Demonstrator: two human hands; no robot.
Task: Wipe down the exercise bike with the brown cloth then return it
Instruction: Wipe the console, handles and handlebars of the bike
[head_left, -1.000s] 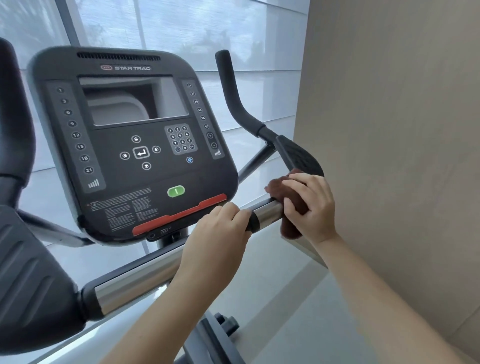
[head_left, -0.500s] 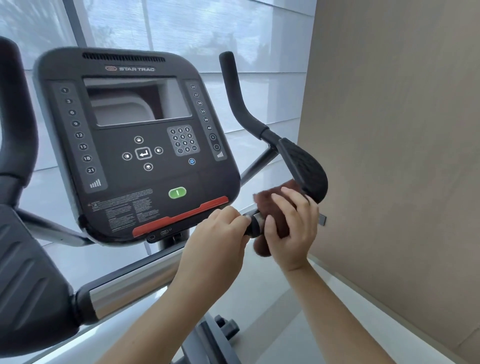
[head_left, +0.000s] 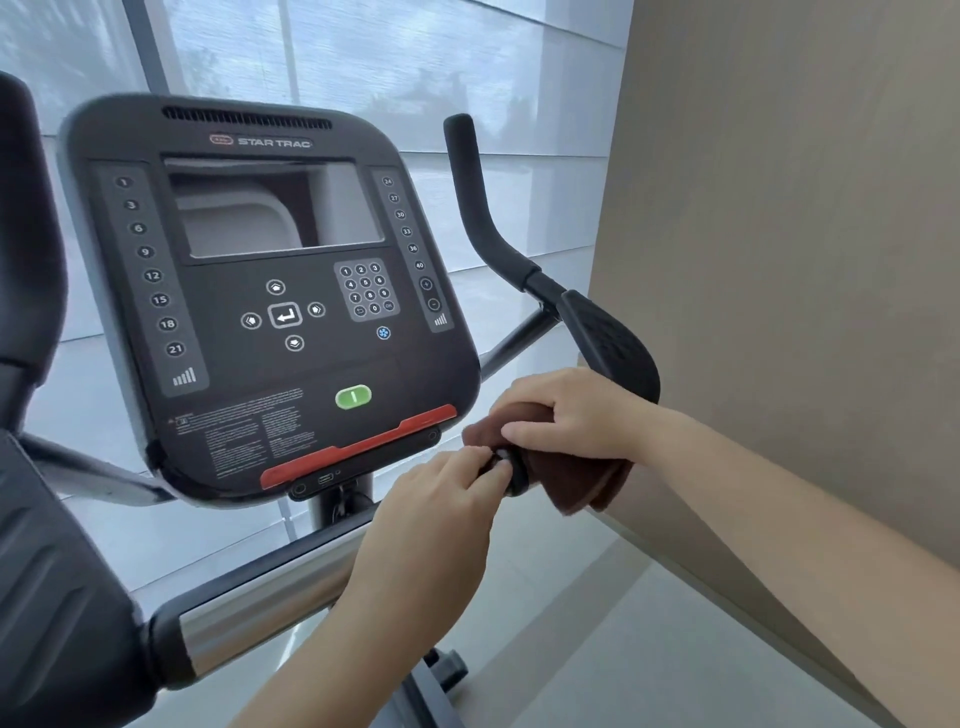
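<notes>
The exercise bike's black console (head_left: 270, 291) fills the middle left of the view. A chrome handlebar (head_left: 260, 608) runs from lower left up toward the right. My left hand (head_left: 441, 499) is closed around that bar just below the console's right corner. My right hand (head_left: 566, 410) presses the brown cloth (head_left: 576, 483) over the bar right beside my left hand, under the black elbow pad (head_left: 613, 348). The cloth wraps the bar and hangs below it; the bar under it is hidden.
A black upright grip (head_left: 478, 208) rises behind the elbow pad. A beige wall (head_left: 779, 260) stands close on the right. Windows with blinds (head_left: 415, 62) lie behind the bike. The left black pad (head_left: 57, 597) fills the lower left corner.
My right hand has slid the brown cloth along the bar from near the elbow pad toward my left hand, and now lies over the top of it. My left hand has kept its grip.
</notes>
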